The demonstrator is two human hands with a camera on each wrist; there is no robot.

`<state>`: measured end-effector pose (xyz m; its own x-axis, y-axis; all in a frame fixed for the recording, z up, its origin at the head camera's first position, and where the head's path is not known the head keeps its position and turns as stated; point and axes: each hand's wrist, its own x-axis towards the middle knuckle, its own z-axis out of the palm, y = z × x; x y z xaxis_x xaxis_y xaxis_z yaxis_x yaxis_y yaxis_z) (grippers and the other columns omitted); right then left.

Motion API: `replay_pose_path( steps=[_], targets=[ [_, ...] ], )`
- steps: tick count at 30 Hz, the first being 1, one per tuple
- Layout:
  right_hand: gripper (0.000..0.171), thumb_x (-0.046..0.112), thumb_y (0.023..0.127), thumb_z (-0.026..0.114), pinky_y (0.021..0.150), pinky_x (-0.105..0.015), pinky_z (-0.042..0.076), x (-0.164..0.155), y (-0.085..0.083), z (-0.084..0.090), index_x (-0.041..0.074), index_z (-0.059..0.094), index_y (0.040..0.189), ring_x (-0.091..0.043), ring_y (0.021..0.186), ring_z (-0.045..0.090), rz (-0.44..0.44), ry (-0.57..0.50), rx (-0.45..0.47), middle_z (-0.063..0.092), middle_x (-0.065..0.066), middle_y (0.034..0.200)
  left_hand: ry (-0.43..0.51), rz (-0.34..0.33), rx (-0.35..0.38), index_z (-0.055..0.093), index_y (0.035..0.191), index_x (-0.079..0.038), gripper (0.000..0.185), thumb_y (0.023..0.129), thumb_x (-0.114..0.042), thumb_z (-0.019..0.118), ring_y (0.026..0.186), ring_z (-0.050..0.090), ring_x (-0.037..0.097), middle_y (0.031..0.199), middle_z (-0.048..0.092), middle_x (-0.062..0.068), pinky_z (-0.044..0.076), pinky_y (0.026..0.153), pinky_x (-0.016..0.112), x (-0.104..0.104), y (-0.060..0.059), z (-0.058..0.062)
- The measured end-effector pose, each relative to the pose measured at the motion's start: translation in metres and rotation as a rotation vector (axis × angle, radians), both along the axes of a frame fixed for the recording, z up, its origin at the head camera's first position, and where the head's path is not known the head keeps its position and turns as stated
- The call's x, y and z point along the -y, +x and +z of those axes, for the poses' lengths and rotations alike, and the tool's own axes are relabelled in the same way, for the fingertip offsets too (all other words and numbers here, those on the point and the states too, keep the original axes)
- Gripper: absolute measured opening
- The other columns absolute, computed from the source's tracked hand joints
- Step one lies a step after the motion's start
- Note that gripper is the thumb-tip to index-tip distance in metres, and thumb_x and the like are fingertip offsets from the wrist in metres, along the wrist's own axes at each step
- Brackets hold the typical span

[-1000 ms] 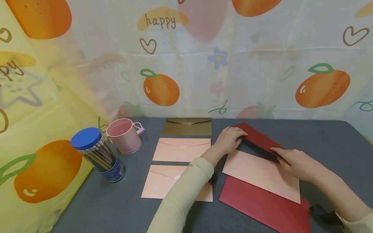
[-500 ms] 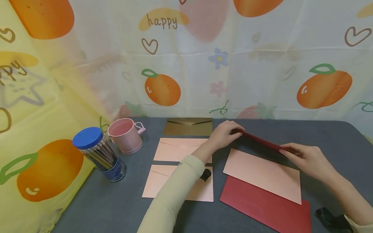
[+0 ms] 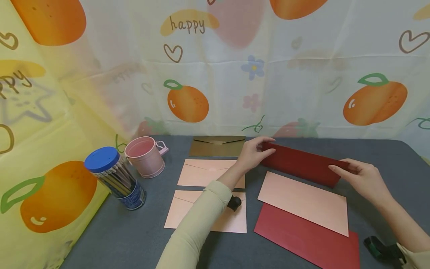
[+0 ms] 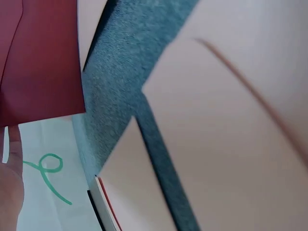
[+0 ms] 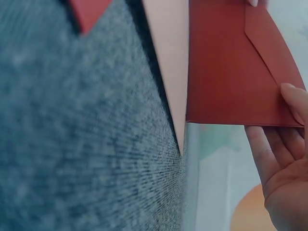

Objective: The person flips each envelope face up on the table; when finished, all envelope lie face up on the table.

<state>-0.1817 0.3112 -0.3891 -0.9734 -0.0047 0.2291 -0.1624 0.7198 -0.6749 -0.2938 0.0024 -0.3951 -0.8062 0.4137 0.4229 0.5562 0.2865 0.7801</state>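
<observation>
Both hands hold a dark red envelope (image 3: 299, 164) above the back of the table, slightly slanted. My left hand (image 3: 252, 153) pinches its left end and my right hand (image 3: 364, 179) grips the right end, thumbs toward me. Seen from the right wrist, the side with the flap line faces the camera on this red envelope (image 5: 216, 72); the right hand's fingers (image 5: 260, 149) lie behind it. Just in front, a pink envelope (image 3: 304, 201) lies on the table, partly covering another red envelope (image 3: 302, 239). Only part of the left hand (image 4: 10, 192) shows in the left wrist view.
Left of the hands lie two pink envelopes, one (image 3: 198, 177) behind the other (image 3: 183, 215), the front one partly hidden by the left sleeve (image 3: 198, 224). Behind them is a gold envelope (image 3: 216, 149). A pink cup (image 3: 146, 160) and a blue-lidded pencil jar (image 3: 117, 179) stand farther left.
The red envelope was tilted, then nearly edge-on to the head camera; now its broad face shows. Both hands have shifted with it, the right one outward. The lying envelopes stay put.
</observation>
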Motion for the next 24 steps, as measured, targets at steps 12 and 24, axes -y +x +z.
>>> replay_pose_path(
  steps=[12, 24],
  targets=[
    [0.038, 0.041, 0.09, 0.069, 0.053, -0.028, 0.037, -0.008, -0.005, -0.007, 0.004, 0.069, 0.096, 0.003, 0.07, 0.049, 0.049, 0.095, 0.135, 0.072, -0.004, 0.086, -0.17, 0.024, 0.158, 0.065, 0.12, -0.007, 0.031, 0.09, -0.01, 0.071, 0.092, 0.064, 0.012, 0.105, 0.069, 0.005, 0.05, 0.077, 0.018, 0.011, 0.0, -0.007],
    [0.042, 0.034, 0.087, 0.074, 0.056, -0.03, 0.046, -0.005, -0.015, -0.013, -0.003, 0.068, 0.106, -0.017, 0.072, 0.063, 0.169, 0.229, 0.189, 0.071, -0.008, 0.09, -0.392, 0.056, 0.214, 0.07, 0.103, -0.004, 0.013, 0.091, -0.009, 0.068, 0.086, 0.061, 0.013, 0.097, 0.07, 0.006, 0.047, 0.073, 0.021, 0.014, -0.001, -0.013]
  ],
)
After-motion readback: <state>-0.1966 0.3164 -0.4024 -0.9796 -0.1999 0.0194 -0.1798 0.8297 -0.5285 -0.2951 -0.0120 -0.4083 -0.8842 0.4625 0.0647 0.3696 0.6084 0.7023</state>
